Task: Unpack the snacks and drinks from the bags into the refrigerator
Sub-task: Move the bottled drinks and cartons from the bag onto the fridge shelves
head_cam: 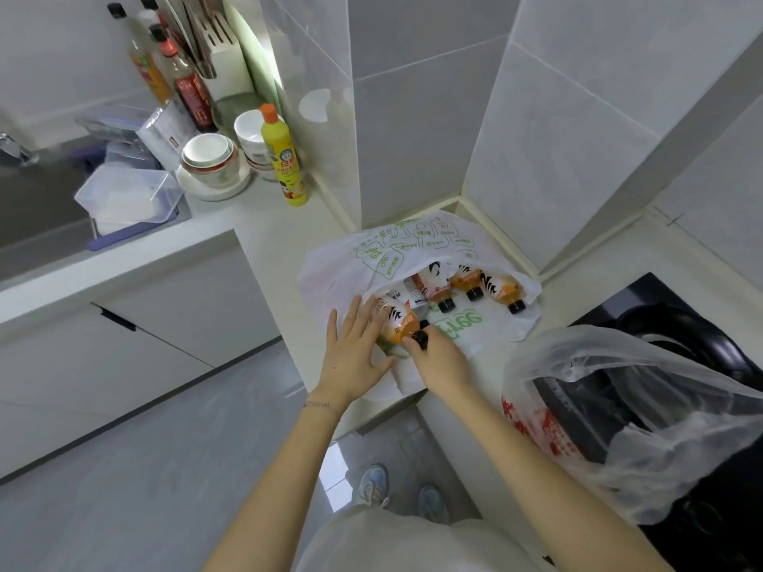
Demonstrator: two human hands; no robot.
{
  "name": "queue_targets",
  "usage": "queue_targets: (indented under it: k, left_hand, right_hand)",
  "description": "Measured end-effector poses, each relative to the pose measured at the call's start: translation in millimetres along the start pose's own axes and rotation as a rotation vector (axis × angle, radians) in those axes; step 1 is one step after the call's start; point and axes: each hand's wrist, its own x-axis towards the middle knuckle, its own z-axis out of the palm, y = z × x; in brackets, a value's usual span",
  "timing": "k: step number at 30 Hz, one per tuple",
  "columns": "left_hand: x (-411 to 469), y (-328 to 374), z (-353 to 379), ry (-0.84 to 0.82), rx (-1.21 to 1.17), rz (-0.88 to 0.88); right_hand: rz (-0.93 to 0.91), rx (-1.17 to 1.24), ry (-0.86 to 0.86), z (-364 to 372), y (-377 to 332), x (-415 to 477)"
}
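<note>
My right grip [439, 361] grasps the bottle [398, 324] by its cap at the mouth of the bag [413, 249]; left grip [355, 357] lies released at its nine o'clock, by the desk [285, 274] edge.

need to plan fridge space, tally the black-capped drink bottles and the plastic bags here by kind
black-capped drink bottles: 4
plastic bags: 2
total: 6

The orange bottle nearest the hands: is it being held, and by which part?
The right hand grips the orange bottle at its black cap; the left hand lies flat-fingered against its side, gripping nothing.
</note>
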Motion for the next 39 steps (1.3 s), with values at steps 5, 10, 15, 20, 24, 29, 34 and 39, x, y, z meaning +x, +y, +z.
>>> queue_targets:
  k: [5, 10, 15, 20, 24, 29, 34, 39]
  left_hand:
    - [10, 8, -4, 0.037, -0.042, 0.027]
    - [19, 18, -6, 0.067, -0.183, 0.0]
    - [21, 29, 2, 0.11, -0.27, -0.028]
    - [21, 32, 0, 0.143, -0.358, -0.095]
    - [17, 27, -5, 0.185, -0.441, -0.164]
    - [7, 24, -13, 0.282, -0.527, -0.212]
    - [1, 24, -10, 0.239, -0.57, -0.224]
    - [2, 31, -13, 0.208, -0.654, -0.28]
  right_hand:
    - [-0.083, 0.019, 0.113, -29, -21, -2]
    - [-0.218, -0.214, 0.202, -54, -35, -5]
    - [-0.265, -0.29, 0.186, -58, -36, -12]
    - [-0.323, -0.249, 0.162, -55, -39, -13]
    - [-0.313, 0.114, 0.102, -58, -38, -14]
    - [-0.156, 0.296, 0.092, -56, -18, -1]
    - [-0.035, 0.048, 0.016, -34, 11, 20]
    - [0.06, -0.076, -0.081, -15, 29, 41]
